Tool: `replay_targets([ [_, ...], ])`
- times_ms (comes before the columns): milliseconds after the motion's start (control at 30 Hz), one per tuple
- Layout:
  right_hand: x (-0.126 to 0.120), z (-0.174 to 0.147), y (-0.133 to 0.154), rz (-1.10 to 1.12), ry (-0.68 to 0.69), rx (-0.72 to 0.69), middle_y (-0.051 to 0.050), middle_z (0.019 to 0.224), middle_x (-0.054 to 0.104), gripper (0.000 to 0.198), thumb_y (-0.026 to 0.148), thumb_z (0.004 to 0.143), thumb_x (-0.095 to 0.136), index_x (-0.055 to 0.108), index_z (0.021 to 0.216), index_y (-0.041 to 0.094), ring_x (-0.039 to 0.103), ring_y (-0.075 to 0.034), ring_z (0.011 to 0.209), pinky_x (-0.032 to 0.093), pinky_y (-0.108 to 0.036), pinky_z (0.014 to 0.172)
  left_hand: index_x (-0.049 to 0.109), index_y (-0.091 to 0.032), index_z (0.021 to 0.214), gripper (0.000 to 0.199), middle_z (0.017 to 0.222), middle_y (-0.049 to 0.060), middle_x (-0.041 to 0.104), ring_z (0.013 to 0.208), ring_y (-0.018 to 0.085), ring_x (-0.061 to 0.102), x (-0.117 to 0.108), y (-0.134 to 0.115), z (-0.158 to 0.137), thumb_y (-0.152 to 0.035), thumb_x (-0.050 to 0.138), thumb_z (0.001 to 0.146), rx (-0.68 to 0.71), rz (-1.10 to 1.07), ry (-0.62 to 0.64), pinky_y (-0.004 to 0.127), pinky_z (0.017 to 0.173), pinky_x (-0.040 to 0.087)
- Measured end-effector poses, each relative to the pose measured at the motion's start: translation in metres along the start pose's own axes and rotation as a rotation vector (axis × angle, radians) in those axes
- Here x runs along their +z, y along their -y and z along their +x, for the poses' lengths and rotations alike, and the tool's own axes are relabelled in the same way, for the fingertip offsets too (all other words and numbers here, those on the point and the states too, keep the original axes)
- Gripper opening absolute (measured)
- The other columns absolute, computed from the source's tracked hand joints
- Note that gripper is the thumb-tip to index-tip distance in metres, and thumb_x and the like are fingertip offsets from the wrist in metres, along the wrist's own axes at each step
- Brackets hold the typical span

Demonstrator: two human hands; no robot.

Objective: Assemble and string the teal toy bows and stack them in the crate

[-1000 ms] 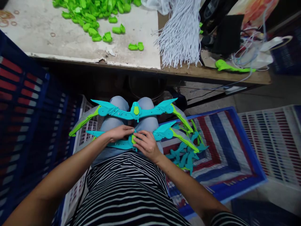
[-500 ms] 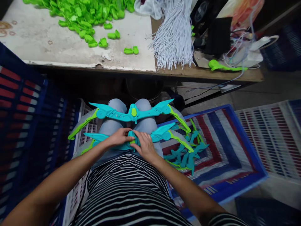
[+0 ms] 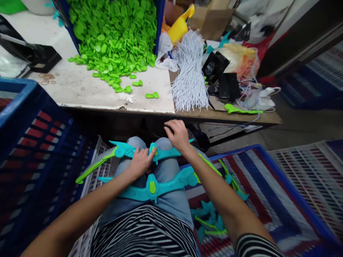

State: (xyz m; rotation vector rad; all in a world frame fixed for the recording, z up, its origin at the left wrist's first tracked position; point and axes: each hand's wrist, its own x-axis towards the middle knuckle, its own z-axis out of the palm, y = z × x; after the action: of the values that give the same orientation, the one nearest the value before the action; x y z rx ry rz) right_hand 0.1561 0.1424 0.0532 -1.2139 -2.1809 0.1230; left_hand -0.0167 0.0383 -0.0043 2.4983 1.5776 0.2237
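Note:
Two turquoise toy bows with lime-green limb tips lie across my thighs, one behind the other. My left hand point(image 3: 142, 162) rests on the farther toy bow point(image 3: 170, 153), fingers over its left half and the index fingertip at the green centre piece; the thumb side is partly hidden. The nearer toy bow point(image 3: 166, 188) lies untouched by my fingers, a green hexagonal piece point(image 3: 152, 187) in its middle, its left part under my left forearm. Above the farther bow's right half, my right hand point(image 3: 178, 135) is raised near the table edge, fingers loosely bent and apart, nothing visible in them.
Many small green pieces point(image 3: 120, 53) spill from a blue crate onto the table point(image 3: 93, 98). Beside them lie a bundle of white cords point(image 3: 190, 75) and a green limb part point(image 3: 241, 109). Blue crates point(image 3: 40, 117) stand left; more bows lie on a striped sheet point(image 3: 249, 178) at right.
My hands have left the nearer bow's centre. The left has moved forward onto the farther bow, and the right has lifted forward toward the table. The view has tilted up, showing more table.

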Motion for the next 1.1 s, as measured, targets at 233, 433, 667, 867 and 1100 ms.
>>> replay_targets([
  [233, 0.036, 0.148, -0.025, -0.171, 0.205, 0.019, -0.012, 0.133, 0.053, 0.042, 0.019, 0.082, 0.056, 0.057, 0.124, 0.014, 0.039, -0.034, 0.122, 0.034, -0.052, 0.100, 0.066, -0.014, 0.095, 0.046, 0.071, 0.006, 0.062, 0.068, 0.022, 0.058, -0.037, 0.040, 0.052, -0.056, 0.060, 0.078, -0.001, -0.359, 0.377, 0.028, 0.060, 0.034],
  [433, 0.030, 0.170, -0.034, -0.165, 0.304, 0.067, -0.011, 0.110, 0.067, 0.032, 0.015, 0.087, 0.047, 0.065, 0.113, 0.013, 0.056, -0.026, 0.106, 0.042, -0.040, 0.095, 0.060, -0.015, 0.065, 0.047, 0.058, -0.001, 0.050, 0.057, 0.014, 0.047, -0.023, 0.063, 0.071, -0.062, 0.060, 0.070, -0.004, -0.674, 0.470, 0.024, 0.052, 0.029],
  [667, 0.010, 0.168, -0.053, 0.019, 0.321, 0.219, -0.007, 0.082, 0.071, 0.028, 0.015, 0.083, 0.051, 0.070, 0.103, 0.007, 0.066, -0.019, 0.082, 0.048, -0.033, 0.085, 0.066, -0.014, 0.092, 0.044, 0.089, 0.006, 0.067, 0.082, 0.022, 0.058, -0.013, 0.055, 0.074, -0.052, 0.058, 0.071, -0.016, -0.805, 0.416, 0.025, 0.068, 0.039],
  [867, 0.019, 0.161, -0.047, -0.113, 0.160, 0.294, -0.010, 0.093, 0.069, 0.026, 0.020, 0.081, 0.058, 0.070, 0.103, 0.011, 0.062, -0.022, 0.090, 0.046, -0.035, 0.086, 0.065, -0.013, 0.084, 0.046, 0.082, 0.004, 0.064, 0.078, 0.021, 0.055, -0.012, 0.056, 0.079, -0.056, 0.057, 0.070, -0.041, -0.897, 0.473, 0.025, 0.066, 0.038],
  [1100, 0.028, 0.152, -0.034, -0.246, 0.131, 0.237, -0.018, 0.103, 0.063, 0.033, 0.033, 0.086, 0.054, 0.070, 0.099, 0.007, 0.052, -0.032, 0.104, 0.039, -0.047, 0.092, 0.065, -0.014, 0.075, 0.045, 0.071, 0.000, 0.059, 0.069, 0.017, 0.048, -0.009, 0.056, 0.079, -0.058, 0.054, 0.072, -0.054, -0.925, 0.458, 0.024, 0.062, 0.035],
])
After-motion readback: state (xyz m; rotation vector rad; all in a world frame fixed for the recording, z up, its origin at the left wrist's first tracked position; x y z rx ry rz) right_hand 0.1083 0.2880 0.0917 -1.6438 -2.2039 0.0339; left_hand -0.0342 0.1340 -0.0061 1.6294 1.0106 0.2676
